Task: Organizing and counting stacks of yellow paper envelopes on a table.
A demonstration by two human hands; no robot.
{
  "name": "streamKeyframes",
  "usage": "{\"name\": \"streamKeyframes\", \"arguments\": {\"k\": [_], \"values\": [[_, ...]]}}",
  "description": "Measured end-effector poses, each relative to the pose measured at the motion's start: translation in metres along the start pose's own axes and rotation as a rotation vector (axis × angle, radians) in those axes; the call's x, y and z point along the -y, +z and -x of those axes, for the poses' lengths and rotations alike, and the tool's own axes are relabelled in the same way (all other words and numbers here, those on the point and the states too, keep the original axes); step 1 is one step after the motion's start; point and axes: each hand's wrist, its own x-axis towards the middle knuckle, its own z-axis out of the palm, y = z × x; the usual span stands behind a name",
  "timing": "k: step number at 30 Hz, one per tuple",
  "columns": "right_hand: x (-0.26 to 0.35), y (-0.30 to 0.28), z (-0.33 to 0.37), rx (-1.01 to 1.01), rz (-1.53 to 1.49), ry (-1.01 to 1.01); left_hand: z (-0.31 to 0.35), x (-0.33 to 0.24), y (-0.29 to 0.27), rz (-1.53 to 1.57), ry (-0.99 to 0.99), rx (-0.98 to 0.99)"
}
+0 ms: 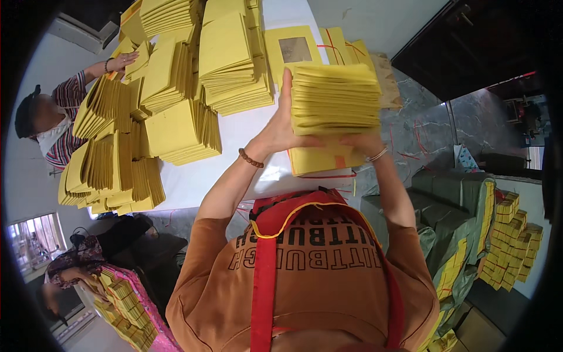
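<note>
The scene is seen through a fisheye lens worn on the head, aimed steeply down past the wearer's own chest (pixel 311 293), with the left hand (pixel 281 130) and right hand (pixel 368 144) caught close and the white table (pixel 240 130) spread beyond.

The stack (pixel 335 97) I hold looks like matt paper, its layered edges rough. My apron (pixel 265 264) is matt cloth, and my bracelet (pixel 251 158) has smooth, wood-like beads. The tabletop (pixel 237 132) looks smooth, the floor (pixel 431 134) glossy like polished stone
</note>
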Motion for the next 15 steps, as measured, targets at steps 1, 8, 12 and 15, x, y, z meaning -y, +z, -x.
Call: {"name": "streamKeyframes", "arguments": {"k": [1, 8, 12, 15], "values": [[-0.013, -0.002, 0.0, 0.006, -0.001, 0.004, 0.002, 0.009, 0.004, -0.096, -0.047, 0.066], [-0.009, -0.01, -0.003, 0.039, 0.024, -0.125, 0.003, 0.01, 0.011, -0.006, -0.055, 0.015], [0.035, 0.001, -0.011, 0.023, -0.188, -0.582, 0.002, -0.002, 0.014, 0.203, -0.12, -0.118], [0.035, -0.002, -0.011, 0.039, 0.105, -0.483, 0.002, -0.007, 0.009, 0.265, -0.271, -0.114]]}}
